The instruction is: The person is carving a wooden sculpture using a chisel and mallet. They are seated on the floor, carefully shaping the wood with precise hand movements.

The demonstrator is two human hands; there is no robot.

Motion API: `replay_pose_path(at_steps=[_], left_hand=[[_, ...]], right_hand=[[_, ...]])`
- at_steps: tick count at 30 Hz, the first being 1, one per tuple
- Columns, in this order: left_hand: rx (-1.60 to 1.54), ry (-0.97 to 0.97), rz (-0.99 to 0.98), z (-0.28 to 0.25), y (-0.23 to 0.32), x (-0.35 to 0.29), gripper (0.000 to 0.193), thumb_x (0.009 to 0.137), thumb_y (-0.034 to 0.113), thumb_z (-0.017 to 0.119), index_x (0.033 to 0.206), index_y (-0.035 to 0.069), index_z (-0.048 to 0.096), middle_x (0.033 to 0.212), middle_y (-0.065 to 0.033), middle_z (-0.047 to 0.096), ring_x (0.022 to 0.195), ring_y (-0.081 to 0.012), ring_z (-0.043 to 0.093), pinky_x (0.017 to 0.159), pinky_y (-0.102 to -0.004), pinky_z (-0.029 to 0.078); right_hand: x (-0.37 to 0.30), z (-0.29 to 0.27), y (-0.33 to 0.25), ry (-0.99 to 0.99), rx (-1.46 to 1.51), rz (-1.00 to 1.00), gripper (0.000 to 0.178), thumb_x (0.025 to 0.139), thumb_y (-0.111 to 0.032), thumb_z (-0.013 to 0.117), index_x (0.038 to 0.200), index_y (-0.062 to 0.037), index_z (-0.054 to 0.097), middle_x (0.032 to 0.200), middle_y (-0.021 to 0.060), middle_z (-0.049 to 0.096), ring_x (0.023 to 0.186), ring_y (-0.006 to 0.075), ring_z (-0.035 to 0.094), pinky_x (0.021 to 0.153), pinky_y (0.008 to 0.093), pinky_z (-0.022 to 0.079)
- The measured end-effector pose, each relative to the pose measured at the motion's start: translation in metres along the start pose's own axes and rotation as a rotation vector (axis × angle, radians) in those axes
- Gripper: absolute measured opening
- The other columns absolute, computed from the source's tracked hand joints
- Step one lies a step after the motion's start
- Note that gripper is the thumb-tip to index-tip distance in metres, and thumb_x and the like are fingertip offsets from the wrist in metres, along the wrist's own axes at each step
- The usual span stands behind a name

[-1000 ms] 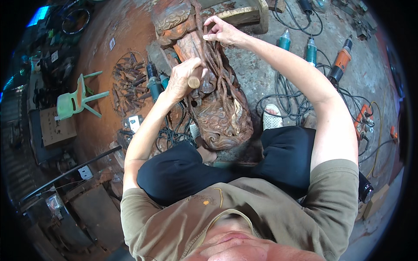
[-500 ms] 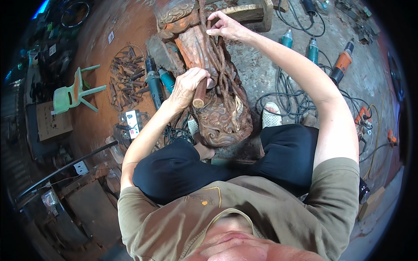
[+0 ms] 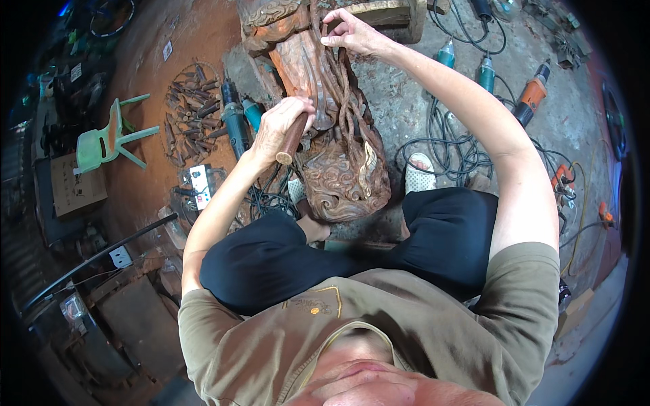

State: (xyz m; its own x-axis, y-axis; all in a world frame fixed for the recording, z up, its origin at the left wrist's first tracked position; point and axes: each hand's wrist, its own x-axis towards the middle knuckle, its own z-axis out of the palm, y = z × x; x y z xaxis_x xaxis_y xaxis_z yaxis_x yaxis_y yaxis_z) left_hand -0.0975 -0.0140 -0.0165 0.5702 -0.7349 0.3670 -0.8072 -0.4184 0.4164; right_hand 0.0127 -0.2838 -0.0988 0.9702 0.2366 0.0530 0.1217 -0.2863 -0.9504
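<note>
A reddish-brown wood carving (image 3: 345, 179) with swirled relief and rope-like strands stands between my knees and stretches away from me. My left hand (image 3: 281, 126) is closed around a wooden-handled carving chisel (image 3: 292, 141) at the carving's left side. The round butt of the handle points toward me; the blade is hidden behind the hand and carving. At the far right edge of the carving, my right hand (image 3: 355, 34) has its thumb and forefinger apart, the fingertips against or close beside an upright strand (image 3: 315, 27).
Several wooden-handled tools (image 3: 193, 111) lie piled at left, near a pale green chair (image 3: 112, 139). Green power tools (image 3: 486, 74), an orange one (image 3: 533, 95) and tangled black cables (image 3: 450, 149) cover the floor at right. A power strip (image 3: 201, 186) lies left of my knee.
My left hand has moved a little left with the chisel, and the handle now tilts more to the left. The right hand stays by the same strand.
</note>
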Motion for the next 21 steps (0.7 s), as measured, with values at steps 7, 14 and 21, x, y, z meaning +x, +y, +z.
replay_pose_path(at_steps=[7,14,21], left_hand=[[-0.024,0.131,-0.044,-0.024,-0.029,0.052,0.015,0.089,0.003,0.073,0.102,0.005,0.066,0.096,-0.0098,0.07,0.084,-0.0223,0.071,0.074,-0.032,0.06],[0.037,0.087,0.003,-0.001,-0.021,0.001,0.019,0.086,0.008,0.075,0.101,0.009,0.063,0.097,-0.0113,0.072,0.092,-0.0256,0.073,0.078,-0.0353,0.061],[-0.272,0.016,-0.158,-0.026,-0.016,0.023,0.011,0.092,0.007,0.071,0.102,0.006,0.067,0.098,-0.0079,0.07,0.083,-0.018,0.07,0.066,-0.0287,0.056]], right_hand=[[0.01,0.011,-0.003,0.002,0.26,-0.048,0.055,0.087,-0.028,0.082,0.127,-0.015,0.047,0.091,0.0074,0.062,0.08,0.0144,0.056,0.065,0.0319,0.046],[0.007,0.005,-0.002,-0.073,0.386,-0.006,0.051,0.088,-0.026,0.082,0.124,-0.015,0.048,0.084,0.0047,0.062,0.071,0.0116,0.054,0.057,0.0297,0.042],[0.005,0.004,-0.006,-0.065,0.367,0.013,0.052,0.088,-0.031,0.082,0.125,-0.0164,0.047,0.092,0.0076,0.063,0.079,0.0143,0.057,0.063,0.0322,0.045]])
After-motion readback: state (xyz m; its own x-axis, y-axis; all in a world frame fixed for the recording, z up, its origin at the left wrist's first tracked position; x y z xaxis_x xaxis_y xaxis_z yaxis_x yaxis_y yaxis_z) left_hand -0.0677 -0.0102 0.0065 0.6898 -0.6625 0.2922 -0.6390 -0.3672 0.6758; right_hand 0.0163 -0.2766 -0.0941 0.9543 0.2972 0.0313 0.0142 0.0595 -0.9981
